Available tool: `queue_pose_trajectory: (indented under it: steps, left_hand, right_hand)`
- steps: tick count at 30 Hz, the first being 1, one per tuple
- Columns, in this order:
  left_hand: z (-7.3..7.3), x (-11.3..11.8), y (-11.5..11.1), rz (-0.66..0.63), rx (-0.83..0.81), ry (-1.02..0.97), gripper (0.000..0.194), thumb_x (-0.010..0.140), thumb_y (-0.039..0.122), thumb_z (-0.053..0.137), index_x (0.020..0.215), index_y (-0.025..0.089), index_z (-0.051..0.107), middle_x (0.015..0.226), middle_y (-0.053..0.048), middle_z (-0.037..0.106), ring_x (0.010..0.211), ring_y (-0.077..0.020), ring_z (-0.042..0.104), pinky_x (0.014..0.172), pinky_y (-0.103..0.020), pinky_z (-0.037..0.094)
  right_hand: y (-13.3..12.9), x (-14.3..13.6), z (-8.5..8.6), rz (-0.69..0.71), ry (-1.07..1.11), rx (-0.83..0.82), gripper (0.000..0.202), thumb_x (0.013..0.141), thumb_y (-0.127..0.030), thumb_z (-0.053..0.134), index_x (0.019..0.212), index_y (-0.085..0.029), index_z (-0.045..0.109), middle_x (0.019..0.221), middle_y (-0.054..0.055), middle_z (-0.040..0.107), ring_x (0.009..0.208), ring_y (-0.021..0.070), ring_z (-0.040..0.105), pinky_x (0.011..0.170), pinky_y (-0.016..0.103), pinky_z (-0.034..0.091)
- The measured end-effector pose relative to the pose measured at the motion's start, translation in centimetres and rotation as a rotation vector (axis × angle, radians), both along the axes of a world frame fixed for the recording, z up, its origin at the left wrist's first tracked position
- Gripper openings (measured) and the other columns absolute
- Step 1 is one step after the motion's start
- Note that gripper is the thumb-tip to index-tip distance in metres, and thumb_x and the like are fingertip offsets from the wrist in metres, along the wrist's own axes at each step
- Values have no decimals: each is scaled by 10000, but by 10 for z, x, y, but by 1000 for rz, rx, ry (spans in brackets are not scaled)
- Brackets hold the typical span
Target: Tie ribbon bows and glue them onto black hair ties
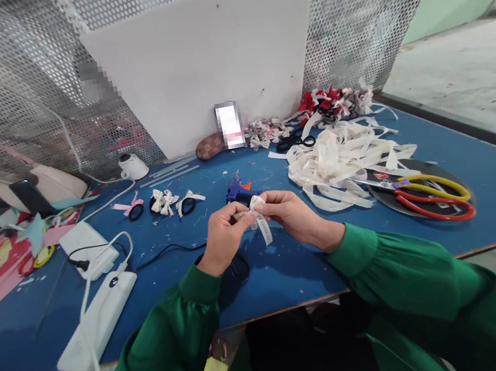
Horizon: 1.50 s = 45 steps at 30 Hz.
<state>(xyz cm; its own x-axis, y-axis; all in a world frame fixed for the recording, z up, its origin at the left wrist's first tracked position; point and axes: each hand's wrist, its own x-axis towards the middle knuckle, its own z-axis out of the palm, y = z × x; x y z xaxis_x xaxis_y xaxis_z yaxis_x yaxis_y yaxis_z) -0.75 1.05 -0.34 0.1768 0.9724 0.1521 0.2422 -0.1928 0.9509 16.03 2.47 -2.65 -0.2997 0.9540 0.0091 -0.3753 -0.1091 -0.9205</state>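
Between my hands, above the front middle of the blue table, is a white ribbon [264, 231] with dark printing, bunched into a small knot or bow at the top. My left hand [224, 233] pinches its left side, and my right hand [292, 212] pinches the top from the right. One tail of the ribbon hangs down below the fingertips. Just behind them a blue glue gun [236, 191] lies on the table, partly covered by my fingers. Farther left lie white bows [164, 201] and black hair ties [188, 205].
At the right is a heap of white ribbon [329, 158], beside red-and-yellow-handled scissors [437, 197] on a dark round plate. White power strips [99, 320] with cables occupy the left. Behind stand a phone [230, 126] and a white board [206, 58].
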Motion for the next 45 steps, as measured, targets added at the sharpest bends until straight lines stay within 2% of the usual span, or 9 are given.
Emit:
queue_pose_trajectory:
  steps: [6,11,17,20,23,26,35,41,45]
  left_hand:
    - [1,-3,5,73,-39,-90,269,771,434,749,758,175,679,610,33,547,548,-91,406,527,-228,345]
    - [3,-6,7,90,-34,-51,259,757,432,754,769,176,716,614,25,588,538,-95,443,525,-233,372]
    - [-1,-4,6,174,8,-31,223,741,393,772,768,174,741,603,26,600,552,-100,475,538,-230,393]
    - [-3,-3,4,187,9,-49,225,734,396,778,768,177,739,596,30,598,546,-99,483,529,-225,396]
    - [-3,-1,3,157,-12,-80,248,749,413,767,821,177,745,676,8,670,596,-119,552,576,-235,451]
    - [-4,-1,3,122,-15,-71,254,780,420,745,863,181,752,749,-11,715,639,-133,592,605,-241,480]
    - [-4,-2,0,144,94,100,233,786,407,747,859,186,760,742,0,710,630,-124,586,588,-226,465]
    - [-8,-4,2,161,164,142,155,791,338,728,811,185,733,658,21,655,592,-109,539,571,-216,430]
    - [-12,-5,4,150,146,115,169,782,347,733,792,179,720,617,29,611,561,-100,495,544,-215,397]
  right_hand:
    - [-2,0,7,-17,-95,98,322,668,-442,841,781,-177,697,742,-4,659,689,124,555,684,277,429]
    - [0,0,4,6,-234,199,331,725,-476,768,672,-173,647,631,-14,585,632,121,493,621,273,386]
    - [1,0,-1,3,-314,284,209,767,-361,680,702,-178,605,631,-35,528,610,107,426,575,257,315]
    - [0,-2,-1,26,-287,270,202,765,-368,685,727,-178,628,662,-24,563,623,115,450,592,262,334]
    - [-2,-5,0,17,-246,239,259,737,-427,738,790,-181,677,717,-7,623,665,134,504,629,275,377]
    - [-4,-6,0,17,-278,229,321,689,-475,790,757,-176,694,687,-9,606,661,137,487,622,277,370]
    - [-4,-5,0,33,-372,102,388,682,-506,753,602,-142,645,561,-14,525,561,93,387,550,261,284]
    - [0,-3,-4,109,-342,234,340,696,-481,749,665,-154,659,613,-12,552,597,113,435,600,273,345]
    - [1,-2,-7,111,-404,319,344,744,-474,717,644,-158,626,602,-18,522,596,110,412,590,270,329]
